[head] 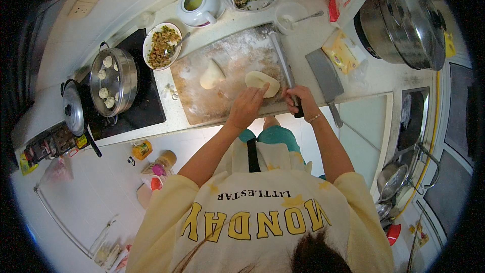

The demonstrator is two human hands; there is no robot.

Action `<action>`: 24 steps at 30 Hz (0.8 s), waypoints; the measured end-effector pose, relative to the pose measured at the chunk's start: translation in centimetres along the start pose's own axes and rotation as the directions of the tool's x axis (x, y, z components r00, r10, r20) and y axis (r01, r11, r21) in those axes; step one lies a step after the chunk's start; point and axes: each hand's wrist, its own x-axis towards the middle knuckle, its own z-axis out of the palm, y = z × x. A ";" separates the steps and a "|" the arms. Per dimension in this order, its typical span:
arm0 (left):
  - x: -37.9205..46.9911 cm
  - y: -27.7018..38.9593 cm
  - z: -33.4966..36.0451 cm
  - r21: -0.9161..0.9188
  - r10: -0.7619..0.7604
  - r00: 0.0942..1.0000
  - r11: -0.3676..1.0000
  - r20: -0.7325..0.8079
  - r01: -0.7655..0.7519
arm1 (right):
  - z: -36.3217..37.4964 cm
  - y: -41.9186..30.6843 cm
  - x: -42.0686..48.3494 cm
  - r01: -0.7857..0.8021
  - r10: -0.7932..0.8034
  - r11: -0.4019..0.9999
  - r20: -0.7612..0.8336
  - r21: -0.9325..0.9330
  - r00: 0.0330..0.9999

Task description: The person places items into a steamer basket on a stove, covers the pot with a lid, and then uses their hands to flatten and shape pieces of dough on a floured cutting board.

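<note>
A floured wooden board (235, 57) lies on the counter in front of me. On its right part is a flat oval piece of dough (273, 88), and the fingers of my left hand (247, 105) rest on its near side. My right hand (302, 98) is closed around the black handle of a long, narrow knife (282, 58). The blade points away from me, along the board's right side. Left of the oval piece sits a pale, pointed lump of dough (212, 75), untouched by either hand.
A bowl of chopped filling (161, 47) with a spoon stands beyond the board's left corner. At left, a steamer (130, 83) with several small dumplings is on the black cooktop (149, 102). A cleaver (326, 72) lies at right, its handle over the counter edge. A teapot (201, 5) stands behind.
</note>
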 end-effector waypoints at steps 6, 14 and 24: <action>2.9 0.6 -0.9 -0.201 -0.255 0.965 0.951 -0.066 0.237 | -0.8 0.4 -0.1 0.207 -0.216 0.976 -0.211 -0.065 0.953; 5.9 0.5 -4.6 -0.520 -0.609 0.792 0.662 0.047 0.540 | -1.6 1.8 -1.0 0.229 -0.285 0.945 -0.249 -0.233 0.925; 5.0 -4.5 -1.5 -0.897 -0.880 0.467 0.138 0.084 0.419 | 0.3 1.2 -1.0 0.013 -0.418 0.584 -0.287 -0.812 0.862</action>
